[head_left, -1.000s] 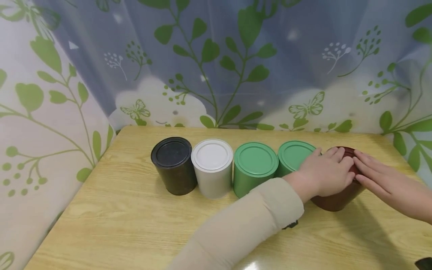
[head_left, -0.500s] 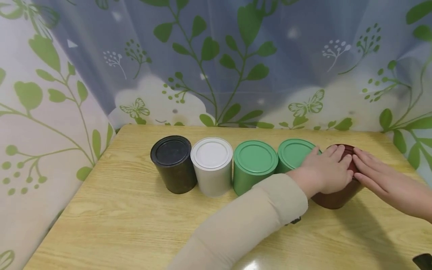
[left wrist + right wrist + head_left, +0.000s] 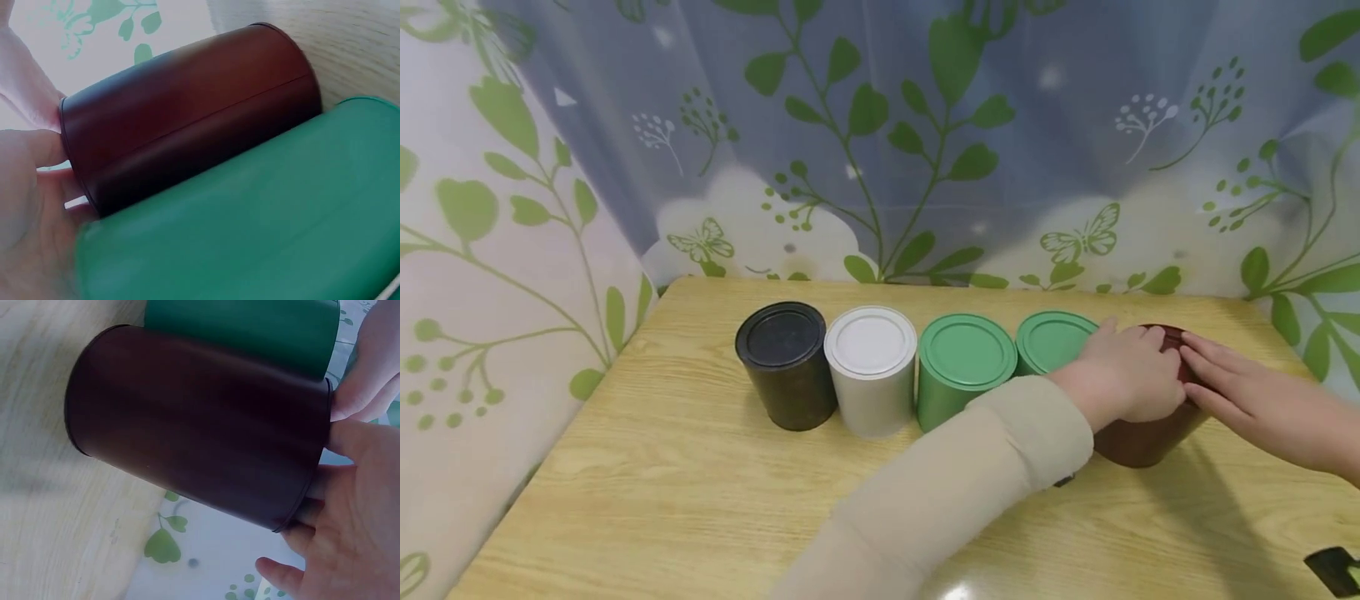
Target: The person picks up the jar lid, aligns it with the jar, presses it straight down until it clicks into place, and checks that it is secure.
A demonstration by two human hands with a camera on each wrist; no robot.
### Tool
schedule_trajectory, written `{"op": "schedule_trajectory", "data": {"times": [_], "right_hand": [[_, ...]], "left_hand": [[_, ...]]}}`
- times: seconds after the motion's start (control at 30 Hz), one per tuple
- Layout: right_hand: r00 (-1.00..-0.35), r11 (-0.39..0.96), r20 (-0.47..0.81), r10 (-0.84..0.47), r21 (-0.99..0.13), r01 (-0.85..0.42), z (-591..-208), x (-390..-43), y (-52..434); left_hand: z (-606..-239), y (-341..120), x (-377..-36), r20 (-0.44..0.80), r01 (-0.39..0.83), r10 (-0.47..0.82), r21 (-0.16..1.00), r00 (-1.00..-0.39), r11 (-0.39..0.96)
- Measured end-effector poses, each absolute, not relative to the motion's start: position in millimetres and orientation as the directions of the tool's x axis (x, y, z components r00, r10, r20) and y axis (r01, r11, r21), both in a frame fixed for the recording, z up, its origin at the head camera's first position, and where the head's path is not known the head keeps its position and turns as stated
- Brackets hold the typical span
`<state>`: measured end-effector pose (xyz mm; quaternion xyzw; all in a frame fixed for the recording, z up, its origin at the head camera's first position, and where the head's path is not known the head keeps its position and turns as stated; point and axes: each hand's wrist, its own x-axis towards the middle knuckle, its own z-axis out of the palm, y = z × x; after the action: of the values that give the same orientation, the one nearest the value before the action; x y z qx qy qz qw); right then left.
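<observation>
Both hands are resting on top of the dark red tin point(image 3: 1150, 433), which is standing at the right end of a row of five tins, right of centre in the head view. The left hand point(image 3: 1127, 379), coming out of a beige sleeve point(image 3: 955, 492) that is crossing the lower middle of the frame, is lying over the near left part of the lid with its fingers gently bent over the top rim, not clenched. The right hand point(image 3: 1247, 400) is reaching in from the right edge, its fingers straight and flat on the lid, the tips meeting those of the left hand. In the left wrist view the dark red tin point(image 3: 187, 106) is touching the green tin point(image 3: 250, 231) beside it; in the right wrist view the dark red tin point(image 3: 194, 425) is filling the centre, with fingers point(image 3: 350, 450) touching its rim at the right. Going leftward along the row are sitting the green tin point(image 3: 1052, 346), another green tin point(image 3: 962, 367), a white tin point(image 3: 871, 367) and a black tin point(image 3: 784, 362), all upright on the wooden worktop point(image 3: 662, 500). A leaf-patterned curtain point(image 3: 880, 125) is hanging across the upper frame.
</observation>
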<state>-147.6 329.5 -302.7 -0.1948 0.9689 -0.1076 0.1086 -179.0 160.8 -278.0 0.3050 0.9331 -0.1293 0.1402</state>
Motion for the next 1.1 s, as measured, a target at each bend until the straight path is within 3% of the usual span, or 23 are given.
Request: {"op": "schedule_trajectory", "data": {"times": [0.4,0.63,0.9,1.1], "right_hand": [[-0.916,0.920,-0.081,-0.392,-0.032,-0.391,-315.0,-139.4,325.0],[-0.923,0.927,-0.106,-0.369,-0.108,-0.358,-315.4,-135.4,325.4],[-0.940,0.954,-0.163,-0.301,-0.060,-0.295,-316.0,-134.4,320.4],[-0.939,0.936,-0.153,-0.309,-0.222,-0.272,-322.8,-133.4,325.6]], "left_hand": [[-296.1,148.7,-178.6,-0.263,0.579,0.535,-0.130,-0.803,0.805],[-294.3,150.7,-173.7,-0.280,0.539,0.499,-0.084,-0.820,0.838],[-296.2,152.6,-172.0,-0.293,0.496,0.461,-0.057,-0.838,0.866],[-295.9,154.2,-171.2,-0.272,0.493,0.463,-0.051,-0.844,0.869]]}}
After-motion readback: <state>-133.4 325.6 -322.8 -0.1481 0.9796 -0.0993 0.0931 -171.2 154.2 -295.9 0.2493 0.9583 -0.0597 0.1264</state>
